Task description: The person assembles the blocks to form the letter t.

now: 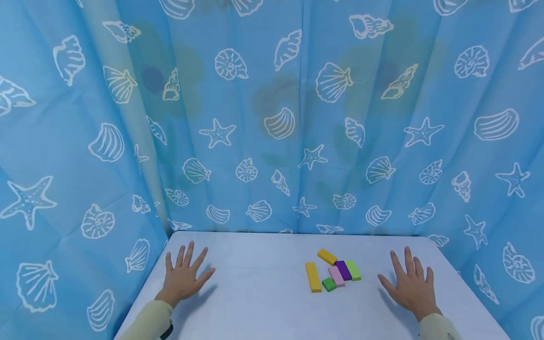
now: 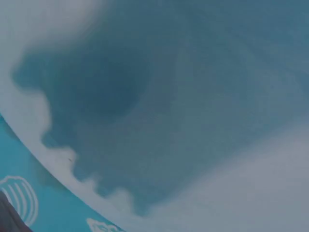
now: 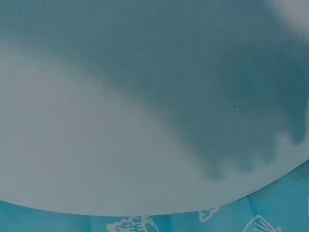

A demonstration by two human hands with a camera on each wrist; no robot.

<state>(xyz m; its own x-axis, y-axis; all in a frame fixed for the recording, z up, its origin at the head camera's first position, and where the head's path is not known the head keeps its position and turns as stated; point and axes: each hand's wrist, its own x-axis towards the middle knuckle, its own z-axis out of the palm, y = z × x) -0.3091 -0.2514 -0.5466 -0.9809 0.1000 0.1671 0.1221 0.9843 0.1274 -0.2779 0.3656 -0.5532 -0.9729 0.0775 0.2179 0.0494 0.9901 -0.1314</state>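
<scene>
My left hand (image 1: pixel 182 278) is held over the left part of the white table, fingers spread and straight, with nothing in it. Over the right part, my right hand (image 1: pixel 411 289) is spread the same way, also holding nothing. Between them, nearer the right hand, lies a loose group of coloured blocks: a long yellow block (image 1: pixel 313 277), a shorter yellow block (image 1: pixel 327 256), a purple block (image 1: pixel 343 270), a light green block (image 1: pixel 353 270), a pink block (image 1: pixel 336 276) and a small green block (image 1: pixel 328 284). Neither hand touches them. Both wrist views show mostly hand shadows on the tabletop.
The white table (image 1: pixel 255 302) has its far edge against a blue curtain (image 1: pixel 272 151) printed with white shells and starfish. The curtain also runs along the left and right sides. Table edge and curtain appear low in both wrist views.
</scene>
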